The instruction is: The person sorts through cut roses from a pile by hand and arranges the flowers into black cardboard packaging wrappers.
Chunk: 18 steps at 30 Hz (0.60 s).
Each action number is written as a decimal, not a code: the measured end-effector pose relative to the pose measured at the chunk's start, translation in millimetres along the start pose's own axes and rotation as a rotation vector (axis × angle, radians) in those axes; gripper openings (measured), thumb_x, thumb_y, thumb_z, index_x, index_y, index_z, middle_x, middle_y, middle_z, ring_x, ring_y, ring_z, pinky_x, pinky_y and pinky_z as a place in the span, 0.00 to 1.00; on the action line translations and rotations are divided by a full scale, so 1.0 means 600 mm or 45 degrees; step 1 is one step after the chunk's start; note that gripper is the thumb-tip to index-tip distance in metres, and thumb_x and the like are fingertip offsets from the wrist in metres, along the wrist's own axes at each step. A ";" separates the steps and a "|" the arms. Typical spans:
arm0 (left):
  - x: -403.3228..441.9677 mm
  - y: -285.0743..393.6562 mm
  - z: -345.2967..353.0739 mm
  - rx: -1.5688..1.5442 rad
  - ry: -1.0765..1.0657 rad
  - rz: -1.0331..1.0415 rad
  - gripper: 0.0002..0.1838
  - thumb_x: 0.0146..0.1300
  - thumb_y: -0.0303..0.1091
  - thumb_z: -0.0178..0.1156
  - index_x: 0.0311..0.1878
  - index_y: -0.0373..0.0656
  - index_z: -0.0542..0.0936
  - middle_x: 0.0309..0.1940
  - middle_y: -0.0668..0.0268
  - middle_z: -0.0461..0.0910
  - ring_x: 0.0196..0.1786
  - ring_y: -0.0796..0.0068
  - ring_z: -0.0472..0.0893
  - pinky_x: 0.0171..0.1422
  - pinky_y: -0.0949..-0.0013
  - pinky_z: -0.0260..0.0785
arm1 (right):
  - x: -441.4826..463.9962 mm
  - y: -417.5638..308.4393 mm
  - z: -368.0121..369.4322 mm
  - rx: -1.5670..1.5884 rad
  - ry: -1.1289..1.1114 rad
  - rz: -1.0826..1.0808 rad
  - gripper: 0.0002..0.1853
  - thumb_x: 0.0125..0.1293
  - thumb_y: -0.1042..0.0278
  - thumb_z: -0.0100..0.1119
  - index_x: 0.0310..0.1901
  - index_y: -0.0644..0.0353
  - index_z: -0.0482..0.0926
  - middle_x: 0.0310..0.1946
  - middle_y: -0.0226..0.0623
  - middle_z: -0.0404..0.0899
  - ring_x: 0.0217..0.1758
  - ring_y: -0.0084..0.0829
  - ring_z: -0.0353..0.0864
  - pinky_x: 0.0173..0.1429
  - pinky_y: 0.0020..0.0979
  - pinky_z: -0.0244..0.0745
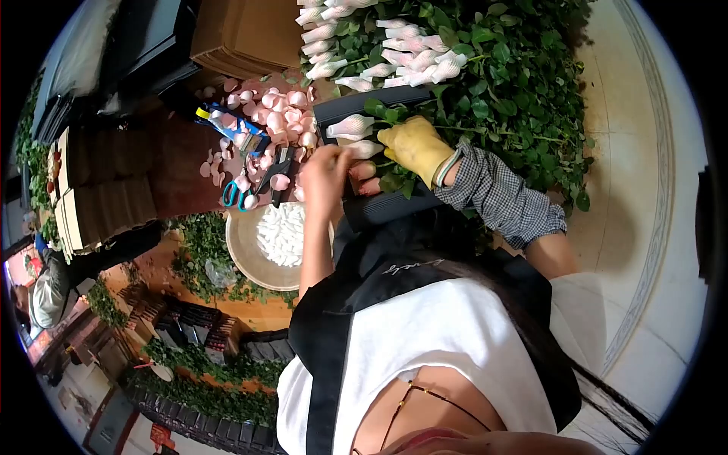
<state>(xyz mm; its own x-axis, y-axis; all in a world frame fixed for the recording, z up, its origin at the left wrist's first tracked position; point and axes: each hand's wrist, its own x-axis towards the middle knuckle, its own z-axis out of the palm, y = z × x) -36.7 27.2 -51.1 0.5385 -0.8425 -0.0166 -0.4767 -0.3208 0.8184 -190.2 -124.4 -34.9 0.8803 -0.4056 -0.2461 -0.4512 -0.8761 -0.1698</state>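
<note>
My left hand is bare, its fingers closed at the tip of a rose in a white foam net. My right hand, in a yellow glove with a checked sleeve, is closed by the base of that rose; the stem inside the grip is mostly hidden. Another netted rose lies just beyond it. Two bare pink roses lie on the nearer side, on a dark padded rest. Green rose leaves stick out around the glove.
Many netted roses and leafy stems lie at the far right. Loose pink petals, teal-handled scissors and a bowl of white foam nets are to the left. Cardboard is stacked behind.
</note>
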 end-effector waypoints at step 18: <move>0.035 0.063 0.016 0.418 0.092 -0.050 0.15 0.68 0.42 0.60 0.35 0.38 0.75 0.25 0.53 0.83 0.34 0.46 0.84 0.36 0.51 0.74 | 0.040 0.013 0.029 -0.066 0.274 0.218 0.08 0.60 0.66 0.59 0.28 0.57 0.86 0.27 0.40 0.85 0.34 0.40 0.87 0.41 0.40 0.80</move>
<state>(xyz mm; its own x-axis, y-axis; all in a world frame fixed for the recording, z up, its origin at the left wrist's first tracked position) -50.1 -7.1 -26.2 0.6030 -0.7977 0.0063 -0.6470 -0.4844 0.5889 -174.9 -136.4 -58.4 0.8053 -0.5901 -0.0578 -0.5928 -0.7999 -0.0930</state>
